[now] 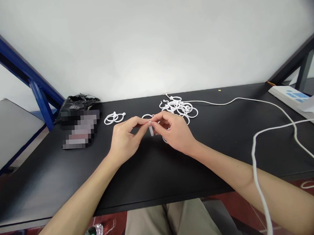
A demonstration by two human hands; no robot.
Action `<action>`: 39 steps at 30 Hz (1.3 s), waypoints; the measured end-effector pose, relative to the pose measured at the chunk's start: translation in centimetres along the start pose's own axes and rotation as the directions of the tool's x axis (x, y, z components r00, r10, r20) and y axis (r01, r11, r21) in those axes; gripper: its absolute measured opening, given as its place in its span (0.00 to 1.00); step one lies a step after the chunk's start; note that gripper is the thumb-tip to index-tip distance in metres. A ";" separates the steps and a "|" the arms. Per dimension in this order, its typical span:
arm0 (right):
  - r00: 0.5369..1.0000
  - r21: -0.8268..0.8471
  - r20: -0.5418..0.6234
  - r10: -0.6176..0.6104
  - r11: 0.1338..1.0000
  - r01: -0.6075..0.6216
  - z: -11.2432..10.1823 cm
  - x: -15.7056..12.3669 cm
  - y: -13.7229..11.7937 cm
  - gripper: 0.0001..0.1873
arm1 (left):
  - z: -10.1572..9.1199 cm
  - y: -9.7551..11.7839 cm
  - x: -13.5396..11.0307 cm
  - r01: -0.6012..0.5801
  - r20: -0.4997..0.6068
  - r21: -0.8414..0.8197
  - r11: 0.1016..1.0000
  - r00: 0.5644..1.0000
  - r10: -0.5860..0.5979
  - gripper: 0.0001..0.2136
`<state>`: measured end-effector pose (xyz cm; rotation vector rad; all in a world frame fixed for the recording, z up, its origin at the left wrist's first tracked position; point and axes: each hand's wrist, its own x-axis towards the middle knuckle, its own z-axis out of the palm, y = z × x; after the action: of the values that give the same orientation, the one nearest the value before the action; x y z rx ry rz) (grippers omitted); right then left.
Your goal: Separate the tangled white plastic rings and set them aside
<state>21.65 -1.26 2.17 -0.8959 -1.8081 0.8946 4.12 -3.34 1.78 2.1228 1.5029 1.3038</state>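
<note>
Both hands meet over the middle of the black table [154, 173]. My left hand [125, 138] and my right hand [173, 130] each pinch the same white plastic ring [150, 123], fingertips touching at its top. A short white piece hangs down between the fingers. Just behind my right hand lies a pile of several white rings [179, 107]. Two or three more linked white rings [114, 117] lie to the left of my left hand.
A black plastic bag [77, 107] with a blurred packet sits at the left. A white cord [251, 103] runs from the ring pile to the right and over my right forearm. A white box [298, 101] sits at the right edge. A bottle [93, 234] stands on the floor.
</note>
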 end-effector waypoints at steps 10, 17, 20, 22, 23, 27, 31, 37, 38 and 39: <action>0.998 0.087 -0.026 0.058 0.995 -0.056 0.1 0.1 0.0 0.09 | 0.0 0.6 0.3 0.031 0.125 -0.207 0.978 0.992 -0.005 0.08; 0.995 -0.313 -0.053 -0.083 0.948 0.063 -0.7 0.8 1.0 0.09 | -1.1 -1.8 1.3 0.083 -0.057 0.208 0.975 0.996 -0.073 0.08; 0.976 -0.526 0.101 -0.191 0.823 0.216 -0.7 0.7 1.3 0.09 | -2.0 -4.7 2.0 0.101 -0.153 0.411 0.906 0.987 -0.040 0.11; 0.954 -0.596 0.222 -0.199 0.746 0.295 -0.4 0.5 1.4 0.10 | -2.3 -6.4 2.2 0.135 -0.158 0.480 0.867 0.985 -0.066 0.13; 0.941 -0.630 0.275 -0.196 0.702 0.331 -0.2 0.4 1.4 0.11 | -2.3 -7.0 2.2 0.148 -0.159 0.505 0.850 0.984 -0.077 0.14; 0.896 -0.733 0.403 -0.186 0.521 0.438 0.6 0.3 1.6 0.14 | -1.8 -6.5 2.1 0.100 -0.134 0.560 0.822 0.991 -0.029 0.17; 0.872 -0.714 0.450 -0.191 0.509 0.481 0.7 0.2 1.7 0.15 | -0.9 -3.9 1.5 -0.183 0.157 0.418 0.890 0.979 0.128 0.14; 0.868 -0.659 0.461 -0.181 0.585 0.473 0.6 0.0 1.6 0.12 | 0.1 -2.4 1.0 -0.147 0.266 0.306 0.941 0.962 0.064 0.12; 0.866 -0.645 0.465 -0.185 0.599 0.474 0.6 0.0 1.5 0.11 | 0.1 -2.4 1.1 -0.100 0.229 0.303 0.948 0.973 0.029 0.12; 0.866 -0.629 0.462 -0.193 0.616 0.473 0.6 0.1 1.4 0.11 | 0.1 -2.4 1.1 -0.047 0.191 0.296 0.954 0.981 -0.011 0.11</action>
<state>21.36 -0.65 0.83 -0.8278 -2.6266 0.0257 2.70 -1.29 0.82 2.3698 1.6893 0.8887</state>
